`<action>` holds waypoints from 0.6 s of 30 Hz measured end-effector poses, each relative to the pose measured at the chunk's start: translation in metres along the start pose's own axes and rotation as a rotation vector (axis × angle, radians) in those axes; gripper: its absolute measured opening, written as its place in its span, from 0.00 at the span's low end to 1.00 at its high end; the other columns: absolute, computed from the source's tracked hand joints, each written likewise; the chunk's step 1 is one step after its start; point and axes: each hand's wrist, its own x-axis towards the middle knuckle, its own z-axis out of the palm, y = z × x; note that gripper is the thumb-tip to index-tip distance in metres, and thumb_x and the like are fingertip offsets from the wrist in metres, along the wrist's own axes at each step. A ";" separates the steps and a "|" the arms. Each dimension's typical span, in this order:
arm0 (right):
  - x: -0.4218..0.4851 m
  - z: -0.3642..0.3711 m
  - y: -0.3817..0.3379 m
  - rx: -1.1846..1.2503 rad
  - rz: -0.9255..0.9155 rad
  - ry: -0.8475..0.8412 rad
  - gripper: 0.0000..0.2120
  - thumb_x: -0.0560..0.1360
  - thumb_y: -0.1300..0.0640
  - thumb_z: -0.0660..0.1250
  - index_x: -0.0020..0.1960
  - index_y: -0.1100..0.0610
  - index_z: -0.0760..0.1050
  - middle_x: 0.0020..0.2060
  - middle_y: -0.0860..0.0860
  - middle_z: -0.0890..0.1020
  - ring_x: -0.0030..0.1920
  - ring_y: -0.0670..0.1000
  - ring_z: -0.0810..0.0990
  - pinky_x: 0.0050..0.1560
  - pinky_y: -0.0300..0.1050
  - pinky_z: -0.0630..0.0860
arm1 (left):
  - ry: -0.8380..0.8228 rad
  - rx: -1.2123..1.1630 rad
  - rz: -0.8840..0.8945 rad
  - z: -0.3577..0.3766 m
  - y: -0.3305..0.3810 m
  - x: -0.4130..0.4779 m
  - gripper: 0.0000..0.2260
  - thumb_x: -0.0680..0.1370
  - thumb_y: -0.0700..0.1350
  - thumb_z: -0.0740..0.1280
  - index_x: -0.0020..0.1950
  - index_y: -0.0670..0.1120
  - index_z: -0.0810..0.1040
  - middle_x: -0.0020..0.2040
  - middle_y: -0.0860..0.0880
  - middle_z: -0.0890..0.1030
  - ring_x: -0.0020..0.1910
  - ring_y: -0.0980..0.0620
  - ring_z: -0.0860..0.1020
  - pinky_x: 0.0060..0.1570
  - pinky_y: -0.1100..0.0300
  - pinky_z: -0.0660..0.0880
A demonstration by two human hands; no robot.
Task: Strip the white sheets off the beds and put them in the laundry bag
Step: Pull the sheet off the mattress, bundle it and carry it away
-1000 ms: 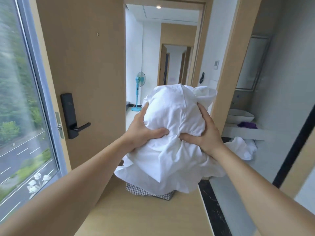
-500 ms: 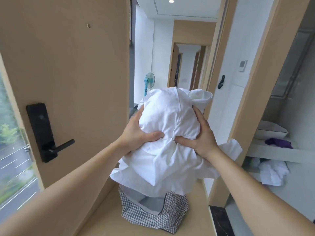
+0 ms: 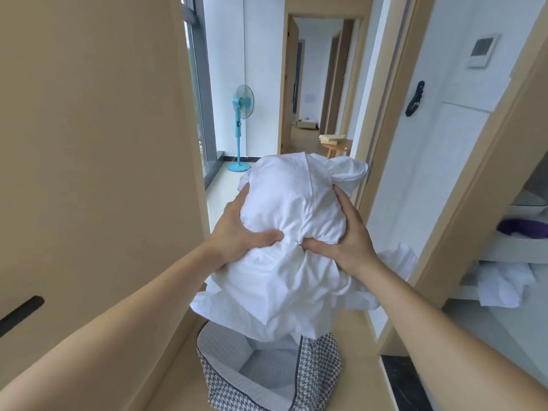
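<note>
Beyond the doorway the hall now opens wider, a blue fan [image 3: 241,126] standing by the window, and the black handle [image 3: 20,312] on the wooden door [image 3: 89,143] has slid low to the left. The left hand [image 3: 237,232] and right hand [image 3: 350,241] still clutch the bundled white sheets [image 3: 290,221], fingers curled into the cloth. The bundle hangs just over the open laundry bag [image 3: 314,366], which shows more than before.

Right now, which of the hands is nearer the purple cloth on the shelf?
Right. The right hand grips the sheet bundle on the side facing the purple cloth; the left hand grips the far side.
</note>
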 end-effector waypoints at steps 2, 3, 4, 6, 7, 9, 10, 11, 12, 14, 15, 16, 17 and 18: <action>0.029 0.012 0.038 0.007 0.026 -0.027 0.60 0.50 0.29 0.80 0.76 0.33 0.56 0.74 0.40 0.65 0.74 0.46 0.65 0.72 0.58 0.67 | -0.002 -0.002 -0.027 0.009 -0.027 0.032 0.55 0.54 0.65 0.81 0.77 0.65 0.58 0.72 0.60 0.68 0.71 0.58 0.67 0.71 0.54 0.65; 0.044 0.019 0.057 0.009 0.038 -0.046 0.60 0.50 0.29 0.80 0.76 0.33 0.56 0.74 0.40 0.65 0.74 0.46 0.65 0.72 0.59 0.67 | -0.004 -0.008 -0.044 0.014 -0.039 0.047 0.54 0.55 0.64 0.80 0.76 0.65 0.59 0.71 0.61 0.69 0.70 0.59 0.68 0.70 0.57 0.66; 0.058 0.026 0.078 0.015 0.055 -0.064 0.60 0.50 0.29 0.80 0.76 0.33 0.56 0.74 0.40 0.65 0.75 0.47 0.64 0.72 0.59 0.67 | -0.007 -0.021 -0.054 0.020 -0.052 0.062 0.50 0.55 0.63 0.80 0.74 0.67 0.60 0.69 0.64 0.71 0.68 0.63 0.69 0.67 0.63 0.66; 0.088 0.041 0.118 0.023 0.079 -0.099 0.60 0.50 0.28 0.80 0.76 0.32 0.55 0.74 0.41 0.65 0.74 0.47 0.64 0.72 0.60 0.66 | -0.005 -0.028 -0.069 0.031 -0.078 0.094 0.42 0.58 0.57 0.81 0.67 0.70 0.63 0.60 0.72 0.73 0.60 0.74 0.71 0.56 0.77 0.66; 0.101 0.050 0.138 0.025 0.098 -0.117 0.60 0.50 0.28 0.79 0.76 0.32 0.55 0.74 0.41 0.65 0.74 0.47 0.64 0.73 0.60 0.66 | -0.003 -0.035 -0.095 0.035 -0.092 0.108 0.41 0.59 0.55 0.81 0.65 0.69 0.63 0.57 0.74 0.73 0.56 0.78 0.70 0.51 0.80 0.67; 0.123 0.071 0.174 0.044 0.144 -0.153 0.60 0.49 0.28 0.79 0.76 0.32 0.54 0.74 0.42 0.65 0.73 0.46 0.63 0.73 0.58 0.65 | -0.016 -0.036 -0.152 0.040 -0.122 0.134 0.43 0.59 0.56 0.80 0.69 0.66 0.63 0.60 0.71 0.72 0.56 0.78 0.70 0.50 0.79 0.68; 0.131 0.083 0.192 0.060 0.163 -0.175 0.60 0.49 0.27 0.78 0.75 0.31 0.54 0.74 0.42 0.65 0.73 0.46 0.64 0.72 0.58 0.66 | -0.026 -0.032 -0.192 0.041 -0.140 0.145 0.43 0.58 0.56 0.80 0.69 0.66 0.63 0.61 0.68 0.73 0.58 0.76 0.70 0.53 0.78 0.69; 0.137 0.096 0.209 0.070 0.185 -0.196 0.60 0.49 0.26 0.78 0.75 0.30 0.54 0.73 0.41 0.65 0.73 0.46 0.65 0.72 0.57 0.66 | -0.043 -0.017 -0.236 0.041 -0.161 0.155 0.42 0.59 0.56 0.81 0.69 0.64 0.66 0.62 0.64 0.75 0.60 0.72 0.72 0.57 0.74 0.71; 0.142 0.109 0.225 0.078 0.207 -0.215 0.59 0.48 0.26 0.77 0.75 0.29 0.54 0.72 0.41 0.66 0.72 0.45 0.66 0.71 0.56 0.67 | -0.055 -0.003 -0.281 0.042 -0.182 0.164 0.40 0.60 0.55 0.81 0.69 0.61 0.69 0.61 0.60 0.78 0.60 0.66 0.75 0.59 0.67 0.73; 0.149 0.138 0.259 0.089 0.263 -0.241 0.59 0.49 0.27 0.78 0.75 0.30 0.54 0.71 0.42 0.67 0.71 0.43 0.67 0.71 0.53 0.67 | -0.068 0.013 -0.349 0.044 -0.229 0.177 0.37 0.63 0.50 0.83 0.69 0.55 0.71 0.59 0.58 0.79 0.59 0.62 0.77 0.56 0.64 0.75; 0.151 0.154 0.276 0.090 0.296 -0.248 0.59 0.49 0.28 0.79 0.75 0.31 0.55 0.70 0.42 0.67 0.70 0.43 0.67 0.70 0.52 0.68 | -0.068 0.003 -0.373 0.046 -0.253 0.183 0.37 0.64 0.47 0.83 0.69 0.54 0.71 0.59 0.58 0.79 0.58 0.63 0.77 0.55 0.66 0.74; 0.152 0.170 0.295 0.093 0.326 -0.259 0.59 0.50 0.29 0.79 0.76 0.32 0.55 0.70 0.43 0.68 0.70 0.43 0.68 0.70 0.53 0.69 | -0.068 -0.011 -0.394 0.047 -0.278 0.189 0.36 0.65 0.45 0.82 0.69 0.54 0.70 0.58 0.58 0.79 0.57 0.62 0.77 0.53 0.68 0.74; 0.150 0.187 0.314 0.098 0.359 -0.268 0.59 0.50 0.29 0.80 0.76 0.32 0.55 0.70 0.43 0.68 0.69 0.43 0.68 0.70 0.54 0.69 | -0.077 -0.032 -0.406 0.050 -0.303 0.194 0.35 0.65 0.43 0.82 0.68 0.55 0.71 0.56 0.57 0.79 0.55 0.61 0.77 0.50 0.70 0.74; 0.147 0.203 0.334 0.103 0.393 -0.270 0.59 0.51 0.29 0.80 0.76 0.32 0.55 0.69 0.43 0.68 0.70 0.44 0.68 0.70 0.55 0.69 | -0.100 -0.053 -0.415 0.053 -0.330 0.200 0.34 0.65 0.42 0.83 0.66 0.56 0.72 0.54 0.56 0.80 0.53 0.61 0.78 0.47 0.72 0.73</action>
